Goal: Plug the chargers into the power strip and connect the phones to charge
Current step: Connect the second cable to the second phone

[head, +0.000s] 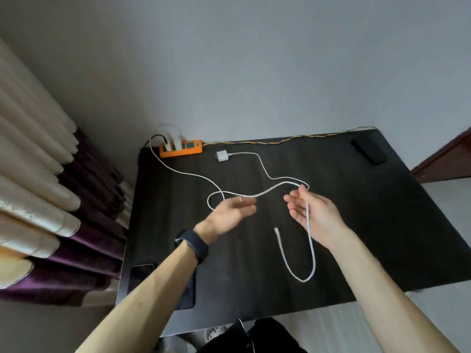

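Dark table (382, 225): both hands' fingers spread, right hand (316, 217) draped with white cable (309, 240); no legible writing.

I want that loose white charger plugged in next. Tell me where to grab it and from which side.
Grip the white charger by its square body, from above, fingers across the two flat sides. It lies flat on the black table, prongs pointing left toward the orange power strip and its cable leaving on the right, so that hold probably keeps both ends clear.

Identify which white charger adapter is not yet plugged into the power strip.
The white charger adapter lying loose on the table, right of the orange power strip; the others stand in its sockets.
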{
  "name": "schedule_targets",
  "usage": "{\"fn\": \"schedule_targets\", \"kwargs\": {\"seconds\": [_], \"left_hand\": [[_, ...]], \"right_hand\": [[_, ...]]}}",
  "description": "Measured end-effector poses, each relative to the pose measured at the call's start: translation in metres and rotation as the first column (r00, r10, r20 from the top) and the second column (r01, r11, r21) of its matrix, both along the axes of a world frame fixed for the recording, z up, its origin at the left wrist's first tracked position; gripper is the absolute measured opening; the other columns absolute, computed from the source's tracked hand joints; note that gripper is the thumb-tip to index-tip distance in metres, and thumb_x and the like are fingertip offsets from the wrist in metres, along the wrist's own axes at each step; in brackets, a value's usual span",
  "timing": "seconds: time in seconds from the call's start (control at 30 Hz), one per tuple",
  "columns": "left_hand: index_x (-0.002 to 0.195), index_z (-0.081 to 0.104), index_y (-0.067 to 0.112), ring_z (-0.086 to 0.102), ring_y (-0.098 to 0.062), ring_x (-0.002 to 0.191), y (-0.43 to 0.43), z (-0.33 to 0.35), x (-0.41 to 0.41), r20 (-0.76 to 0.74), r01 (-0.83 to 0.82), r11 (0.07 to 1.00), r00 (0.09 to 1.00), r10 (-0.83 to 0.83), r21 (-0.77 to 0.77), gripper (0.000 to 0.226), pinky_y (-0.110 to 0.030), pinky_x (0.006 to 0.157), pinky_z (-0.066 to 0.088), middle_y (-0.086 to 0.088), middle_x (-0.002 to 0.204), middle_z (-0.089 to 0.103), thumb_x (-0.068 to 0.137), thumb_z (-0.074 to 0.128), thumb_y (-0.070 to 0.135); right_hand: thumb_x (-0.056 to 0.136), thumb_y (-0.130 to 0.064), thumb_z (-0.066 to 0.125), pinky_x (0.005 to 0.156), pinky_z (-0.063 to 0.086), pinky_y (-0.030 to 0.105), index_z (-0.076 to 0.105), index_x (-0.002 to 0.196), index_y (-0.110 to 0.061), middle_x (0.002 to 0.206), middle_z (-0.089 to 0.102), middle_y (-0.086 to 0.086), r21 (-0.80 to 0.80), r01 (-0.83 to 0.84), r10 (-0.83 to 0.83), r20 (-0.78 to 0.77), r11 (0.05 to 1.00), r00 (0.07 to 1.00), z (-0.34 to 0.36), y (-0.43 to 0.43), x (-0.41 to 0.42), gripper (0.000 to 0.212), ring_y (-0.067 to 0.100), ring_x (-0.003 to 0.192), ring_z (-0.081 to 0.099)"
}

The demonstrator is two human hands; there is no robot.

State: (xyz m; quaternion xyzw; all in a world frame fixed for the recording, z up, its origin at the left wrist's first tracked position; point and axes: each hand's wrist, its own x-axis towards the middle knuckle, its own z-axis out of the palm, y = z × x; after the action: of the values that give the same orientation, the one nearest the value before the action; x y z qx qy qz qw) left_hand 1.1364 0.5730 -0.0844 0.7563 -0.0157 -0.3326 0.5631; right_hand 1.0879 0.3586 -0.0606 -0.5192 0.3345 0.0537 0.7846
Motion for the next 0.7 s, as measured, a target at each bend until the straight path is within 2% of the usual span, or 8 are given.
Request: {"fn": "schedule_targets", "kwargs": {"seconds": [0.1,0.23,0.37,0.47,0.53,0.6,0.63,0.7], "left_hand": [[0.125,0.065,0.021,0.062,-0.004,0.109,-0.038,-0.006,-0.040,-0.115,0.159,0.977,0.978,-0.176,-0.141,0.029,-0.022,0.088,0.047,0.006,0.123,0.069,0.100,0.053,0.028],[0.111,0.066,0.008,0.068,-0.008,0.088,-0.056,-0.024,-0.072,-0.107,0.104,0.972,0.986,-0.129,-0.210,0.021,-0.013,0.074,0.047,-0.004,0.095,0.074,0.102,0.050,0.020],[0.094,0.065,0.007,0.060,-0.004,0.061,-0.030,-0.039,-0.082,0.017,-0.028,0.997,0.999,0.029,-0.073,0.017,-0.019,0.065,0.050,-0.003,0.072,0.063,0.102,0.050,0.011],[0.091,0.067,0.007,0.057,-0.007,0.059,0.014,-0.045,-0.090,0.037,-0.120,0.988,0.992,0.117,0.100,0.012,-0.021,0.062,0.050,0.001,0.069,0.062,0.098,0.057,0.010],[0.088,0.069,0.014,0.061,-0.012,0.063,0.042,-0.048,-0.098,0.036,-0.145,0.962,0.989,0.141,0.231,0.009,-0.032,0.069,0.054,0.004,0.071,0.068,0.095,0.064,0.017],[0.085,0.071,0.024,0.066,-0.011,0.064,0.062,-0.043,-0.110,0.082,-0.099,0.884,0.994,0.069,0.458,0.008,-0.031,0.072,0.055,0.005,0.074,0.072,0.090,0.067,0.029],[0.086,0.072,0.027,0.067,-0.009,0.067,0.067,-0.039,-0.116,0.105,-0.077,0.836,0.994,0.024,0.543,0.009,-0.026,0.069,0.054,0.008,0.076,0.073,0.088,0.067,0.034],[0.092,0.074,0.031,0.067,-0.003,0.076,0.069,-0.033,-0.129,0.128,-0.033,0.778,0.990,-0.061,0.627,0.013,-0.018,0.069,0.051,0.013,0.083,0.074,0.086,0.067,0.041]], "right_hand": [[0.099,-0.024,0.060,0.065,0.061,0.023,0.068,0.097,-0.003,0.088,0.077,0.010,0.364,0.113,-0.114,-0.019,0.925,0.993,0.009,0.008,0.016,0.022,0.013,0.078,0.075],[0.102,-0.023,0.055,0.079,0.057,0.023,0.066,0.103,-0.004,0.097,0.073,0.008,0.493,0.151,-0.168,-0.010,0.857,0.986,0.004,-0.001,0.029,0.022,0.012,0.089,0.069],[0.102,-0.025,0.054,0.077,0.052,0.027,0.066,0.103,-0.006,0.101,0.073,0.007,0.318,0.098,-0.074,-0.086,0.943,0.993,-0.025,-0.025,0.036,0.023,0.014,0.093,0.066],[0.104,-0.025,0.051,0.075,0.053,0.034,0.066,0.098,-0.004,0.098,0.073,0.010,0.104,-0.128,0.149,-0.223,0.986,0.963,-0.068,-0.038,0.029,0.027,0.019,0.091,0.066],[0.105,-0.024,0.047,0.069,0.053,0.034,0.065,0.094,-0.005,0.090,0.072,0.010,-0.004,-0.340,0.314,-0.373,0.940,0.873,-0.103,-0.036,0.010,0.029,0.020,0.079,0.067],[0.105,-0.028,0.045,0.062,0.051,0.031,0.065,0.090,-0.008,0.081,0.073,0.007,-0.075,-0.650,0.515,-0.544,0.756,0.662,-0.137,-0.028,-0.023,0.033,0.016,0.062,0.063],[0.105,-0.033,0.044,0.060,0.050,0.029,0.066,0.087,-0.010,0.077,0.073,0.004,-0.065,-0.828,0.625,-0.624,0.558,0.470,-0.147,-0.024,-0.040,0.037,0.013,0.055,0.059],[0.099,-0.048,0.045,0.055,0.047,0.023,0.065,0.075,-0.016,0.069,0.070,-0.001,0.009,-1.000,0.709,-0.705,0.006,-0.002,-0.156,-0.016,-0.069,0.046,0.008,0.046,0.053]]}}
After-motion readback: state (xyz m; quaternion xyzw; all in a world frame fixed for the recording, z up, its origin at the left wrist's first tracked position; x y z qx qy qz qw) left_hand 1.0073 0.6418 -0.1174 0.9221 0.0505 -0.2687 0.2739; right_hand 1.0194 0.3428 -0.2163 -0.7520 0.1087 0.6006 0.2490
